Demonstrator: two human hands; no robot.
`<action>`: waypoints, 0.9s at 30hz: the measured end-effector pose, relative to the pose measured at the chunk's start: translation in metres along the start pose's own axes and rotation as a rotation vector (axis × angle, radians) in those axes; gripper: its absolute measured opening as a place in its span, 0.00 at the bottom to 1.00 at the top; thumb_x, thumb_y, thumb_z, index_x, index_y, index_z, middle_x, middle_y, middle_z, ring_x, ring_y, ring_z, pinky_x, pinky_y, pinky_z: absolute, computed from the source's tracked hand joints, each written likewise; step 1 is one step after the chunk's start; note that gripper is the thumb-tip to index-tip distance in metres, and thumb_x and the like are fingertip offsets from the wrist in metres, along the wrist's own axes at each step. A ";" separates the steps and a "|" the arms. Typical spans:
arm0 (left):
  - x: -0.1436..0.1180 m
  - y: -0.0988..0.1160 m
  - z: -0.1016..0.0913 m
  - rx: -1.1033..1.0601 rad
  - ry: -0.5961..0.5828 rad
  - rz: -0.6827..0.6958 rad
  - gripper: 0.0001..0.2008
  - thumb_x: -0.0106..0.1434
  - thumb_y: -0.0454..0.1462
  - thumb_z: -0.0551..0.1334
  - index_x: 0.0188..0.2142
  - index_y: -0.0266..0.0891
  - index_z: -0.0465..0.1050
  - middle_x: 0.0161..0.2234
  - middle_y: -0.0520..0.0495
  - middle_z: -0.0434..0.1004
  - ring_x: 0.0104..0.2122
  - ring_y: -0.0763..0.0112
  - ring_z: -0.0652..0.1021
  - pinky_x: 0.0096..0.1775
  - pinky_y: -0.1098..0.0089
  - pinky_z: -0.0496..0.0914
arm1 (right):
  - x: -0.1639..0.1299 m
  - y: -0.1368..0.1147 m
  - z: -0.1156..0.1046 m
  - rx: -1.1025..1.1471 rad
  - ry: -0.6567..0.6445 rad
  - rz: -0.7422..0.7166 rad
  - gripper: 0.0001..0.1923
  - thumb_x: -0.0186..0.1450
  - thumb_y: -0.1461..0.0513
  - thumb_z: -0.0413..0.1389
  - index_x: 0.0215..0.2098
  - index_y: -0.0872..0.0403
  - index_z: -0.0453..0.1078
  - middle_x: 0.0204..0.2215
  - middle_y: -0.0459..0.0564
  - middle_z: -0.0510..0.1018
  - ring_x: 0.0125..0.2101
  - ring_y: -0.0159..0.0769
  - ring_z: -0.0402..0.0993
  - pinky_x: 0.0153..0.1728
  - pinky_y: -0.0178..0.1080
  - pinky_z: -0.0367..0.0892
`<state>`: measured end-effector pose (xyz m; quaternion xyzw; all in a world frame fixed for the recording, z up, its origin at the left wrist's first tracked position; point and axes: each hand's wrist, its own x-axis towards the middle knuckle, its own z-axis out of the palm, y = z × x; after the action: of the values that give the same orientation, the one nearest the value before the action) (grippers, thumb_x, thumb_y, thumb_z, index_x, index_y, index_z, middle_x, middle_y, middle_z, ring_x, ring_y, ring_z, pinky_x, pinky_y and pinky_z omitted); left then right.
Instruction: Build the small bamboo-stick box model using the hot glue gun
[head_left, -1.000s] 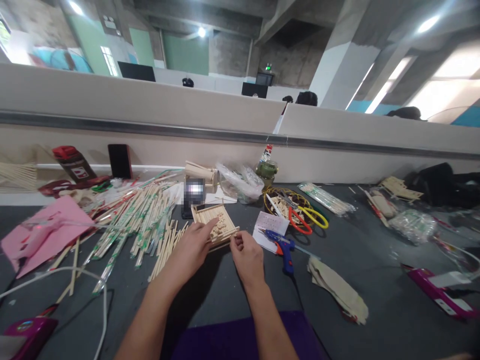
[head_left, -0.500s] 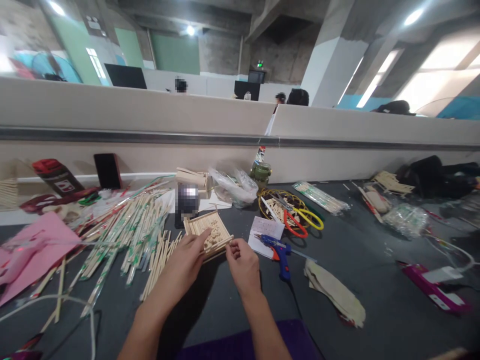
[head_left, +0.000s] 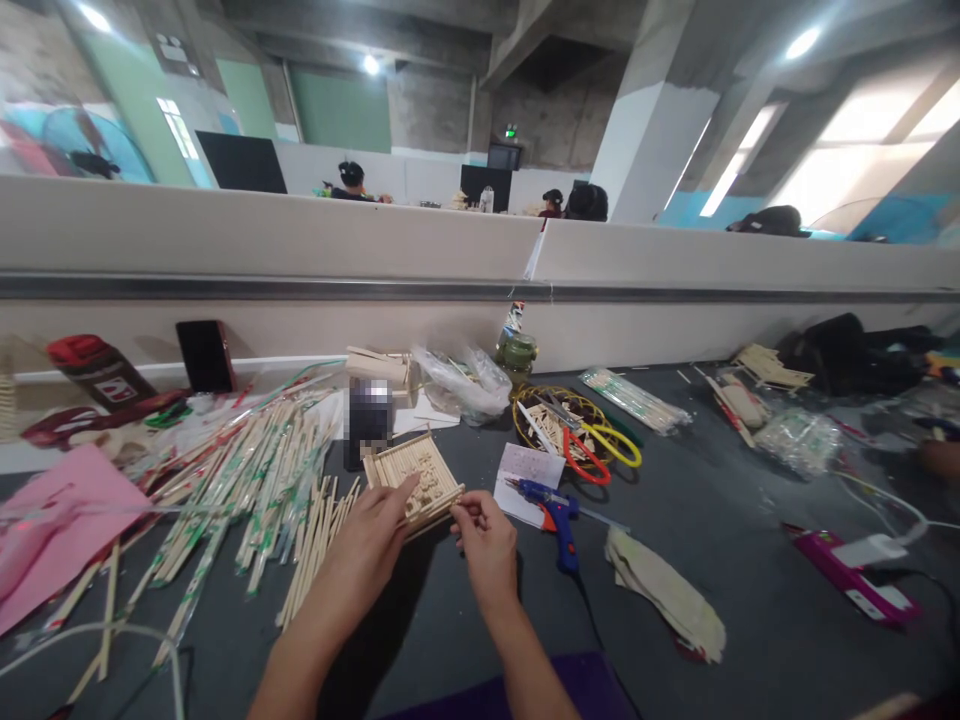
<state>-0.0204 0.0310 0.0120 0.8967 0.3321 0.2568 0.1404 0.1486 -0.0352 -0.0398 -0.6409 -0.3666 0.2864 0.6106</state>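
holding stick raft (head_left: 414, 482): left hand (head_left: 373, 538) grip across near edge, right hand (head_left: 484, 535) grip pinching corner.

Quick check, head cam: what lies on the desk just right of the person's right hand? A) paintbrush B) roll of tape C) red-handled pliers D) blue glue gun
D: the blue glue gun lies on the grey desk beside the right hand, partly on a white slip of paper.
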 end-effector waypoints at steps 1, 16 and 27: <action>0.000 -0.001 0.001 0.001 0.000 0.003 0.31 0.62 0.26 0.53 0.64 0.46 0.55 0.44 0.44 0.74 0.42 0.63 0.76 0.44 0.61 0.73 | 0.001 0.001 0.001 0.046 0.002 0.028 0.07 0.63 0.58 0.55 0.35 0.53 0.71 0.25 0.45 0.75 0.24 0.33 0.75 0.19 0.30 0.67; 0.000 -0.005 0.003 0.011 0.008 0.032 0.28 0.65 0.29 0.54 0.63 0.45 0.56 0.43 0.43 0.73 0.41 0.63 0.76 0.43 0.62 0.73 | 0.003 0.002 0.008 0.201 0.051 0.108 0.09 0.61 0.57 0.58 0.32 0.54 0.69 0.20 0.43 0.74 0.19 0.30 0.72 0.16 0.28 0.65; 0.001 -0.002 0.000 0.017 0.001 0.024 0.28 0.64 0.29 0.54 0.63 0.44 0.56 0.44 0.43 0.73 0.43 0.62 0.76 0.44 0.62 0.73 | 0.003 0.000 0.009 0.275 0.080 0.128 0.10 0.56 0.57 0.61 0.31 0.55 0.70 0.21 0.43 0.73 0.21 0.31 0.73 0.14 0.27 0.63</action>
<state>-0.0211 0.0333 0.0113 0.9016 0.3236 0.2561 0.1295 0.1427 -0.0272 -0.0400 -0.5843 -0.2578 0.3461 0.6873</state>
